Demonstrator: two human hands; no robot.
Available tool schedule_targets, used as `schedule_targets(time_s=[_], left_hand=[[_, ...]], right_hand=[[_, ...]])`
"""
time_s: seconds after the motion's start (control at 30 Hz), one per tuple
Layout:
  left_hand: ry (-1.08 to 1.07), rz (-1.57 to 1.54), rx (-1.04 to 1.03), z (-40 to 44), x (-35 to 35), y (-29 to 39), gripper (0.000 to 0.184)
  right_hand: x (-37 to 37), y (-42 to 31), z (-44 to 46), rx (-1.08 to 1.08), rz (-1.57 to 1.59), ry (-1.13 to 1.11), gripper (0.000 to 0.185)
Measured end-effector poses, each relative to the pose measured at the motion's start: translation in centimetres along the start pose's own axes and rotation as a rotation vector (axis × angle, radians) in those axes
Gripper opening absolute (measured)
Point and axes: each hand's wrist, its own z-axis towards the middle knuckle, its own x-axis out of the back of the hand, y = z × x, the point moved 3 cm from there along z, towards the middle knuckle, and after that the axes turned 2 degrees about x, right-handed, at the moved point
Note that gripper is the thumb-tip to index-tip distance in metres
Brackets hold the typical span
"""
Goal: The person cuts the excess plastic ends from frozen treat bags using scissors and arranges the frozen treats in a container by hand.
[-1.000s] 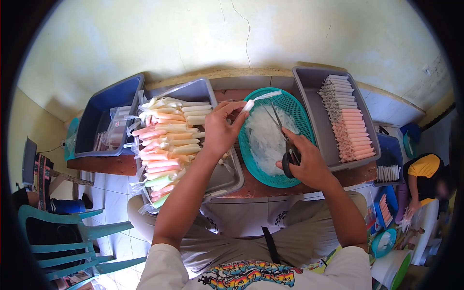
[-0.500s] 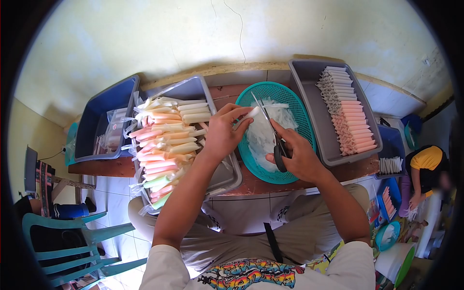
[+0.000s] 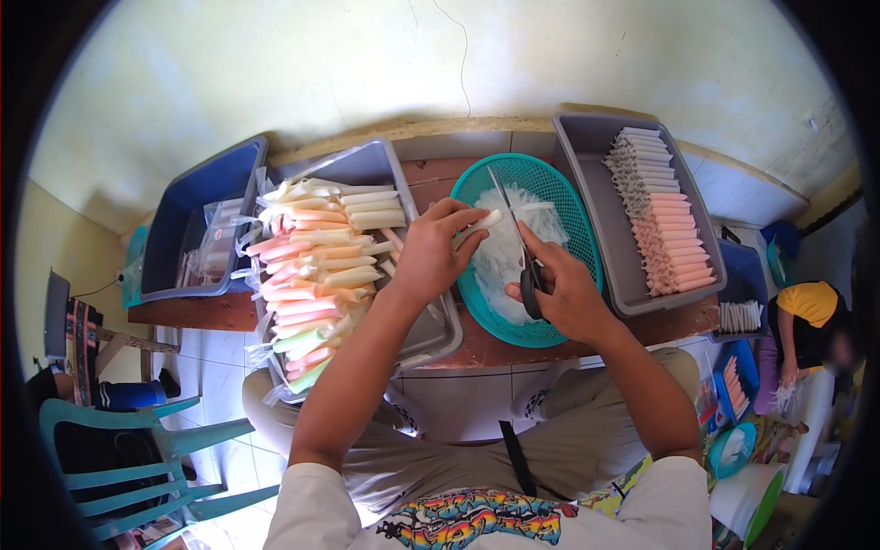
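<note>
My left hand (image 3: 434, 251) is closed around a white ice pop (image 3: 489, 220) in a plastic sleeve, its end poking out past the fingers. In my right hand (image 3: 576, 295) are black-handled scissors (image 3: 529, 286), blades pointing up and away, close beside that end; the blades look together. Both hands are over a turquoise mesh basket (image 3: 591, 252) with clear plastic offcuts (image 3: 500, 275) in it. Left of the basket, a grey tray (image 3: 396, 174) holds a heap of white, orange, pink and green ice pops (image 3: 316, 266) with long loose plastic ends.
At the right, another grey tray (image 3: 632, 291) holds rows of pink and white ice pops (image 3: 674, 229). A dark blue bin (image 3: 183, 206) stands far left. The trays rest on a wooden bench (image 3: 202, 314) against the wall. Another person (image 3: 807, 316) sits far right; a green chair (image 3: 137, 458) is lower left.
The scissor blades, slightly apart before, now look closed. The ice pop's end has shifted slightly right and down, and more of it shows past my left fingers.
</note>
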Motion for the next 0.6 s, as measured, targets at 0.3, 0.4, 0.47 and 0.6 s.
schedule_targets(time_s=[0.3, 0.4, 0.47, 0.6], left_hand=[[-0.049, 0.019, 0.018, -0.2, -0.2, -0.1, 0.028], [-0.062, 0.033, 0.018, -0.3, -0.4, -0.3, 0.027], [-0.071, 0.035, 0.025, -0.4, -0.4, -0.4, 0.027], [-0.068, 0.051, -0.021, -0.4, -0.6, -0.6, 0.027]], right_hand=[[-0.2, -0.4, -0.3, -0.087, -0.060, -0.050, 0.092], [-0.5, -0.3, -0.4, -0.100, -0.063, -0.055, 0.092], [-0.8, -0.1, -0.4, -0.100, -0.062, -0.054, 0.092], [-1.3, 0.4, -0.5, -0.095, 0.016, -0.048, 0.093]])
